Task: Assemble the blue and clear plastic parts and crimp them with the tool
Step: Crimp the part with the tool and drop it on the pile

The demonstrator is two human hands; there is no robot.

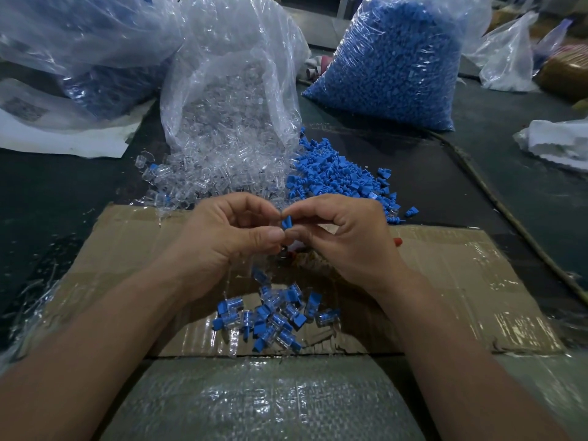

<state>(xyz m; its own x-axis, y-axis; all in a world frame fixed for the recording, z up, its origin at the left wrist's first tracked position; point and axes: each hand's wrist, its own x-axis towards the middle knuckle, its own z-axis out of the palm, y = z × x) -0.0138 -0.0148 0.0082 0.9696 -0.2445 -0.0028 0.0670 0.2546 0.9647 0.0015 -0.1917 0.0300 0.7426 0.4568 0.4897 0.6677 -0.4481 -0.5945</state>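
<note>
Dark table, cluttered, with flattened cardboard laid on it as the work spot. At the back are an open clear-parts bag and a blue-parts bag, with loose clear parts and loose blue parts spilled in front of them. An assembled pile lies on the cardboard, near the wrists.

Left hand and right hand meet above the cardboard. Each grip is pressed together, thumb against forefinger, pinching one blue part held upright between them. Can't tell if a clear part is already on it; the fingers hide that.

A red tip sticks out past the right hand, possibly the tool's handle. The rest is hidden.

Handling, as a judgement: the parts are tiny, very light, stiff moulded plastic, and the clear ones are smooth and likely slippery. Take the blue part by its flat head with fingertips only and leave the stem free to enter the clear shell. A loose pinch risks it flicking off into the piles.
</note>
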